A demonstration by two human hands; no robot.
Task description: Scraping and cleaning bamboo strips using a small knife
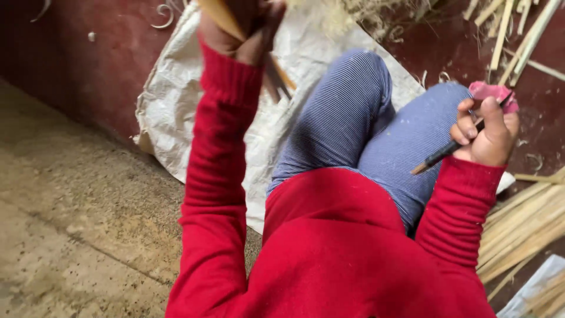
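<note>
The left hand, raised at the end of a red knitted sleeve, is closed tight around a flat tan strip of split bamboo whose lower end juts out below the fist, above the crumpled off-white woven sack spread on the floor. The right hand is clenched around a slim dark-bladed knife with a pink cloth-wrapped handle, held to the right of the sack, over the blue striped trouser knee. Pale split bamboo slats lie in a bundle further right of the sack, below that hand
</note>
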